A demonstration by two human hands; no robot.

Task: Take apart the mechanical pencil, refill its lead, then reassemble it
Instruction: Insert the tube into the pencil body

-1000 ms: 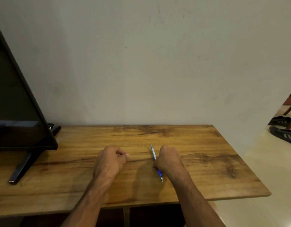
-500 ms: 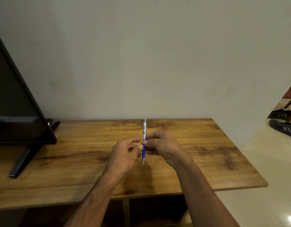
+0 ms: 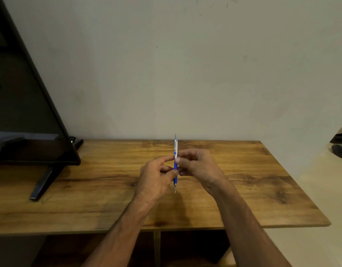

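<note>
Surroundings: a black flat screen [image 3: 21, 112] on a slanted black foot [image 3: 45, 182] is stood at the left end of the wood-grain tabletop [image 3: 243, 180]; a plain pale wall [image 3: 185, 64] is seen behind
Obstruction: the middle of the pencil is partly covered by fingertips
Pencil: the slim blue-and-silver mechanical pencil [image 3: 175, 151] is held upright above the tabletop's middle, tip down, between both hands
Left hand [image 3: 153, 180]: curled, the blue grip section is pinched by thumb and fingers
Right hand [image 3: 199, 166]: curled, the barrel is pinched just above the left hand's hold
</note>
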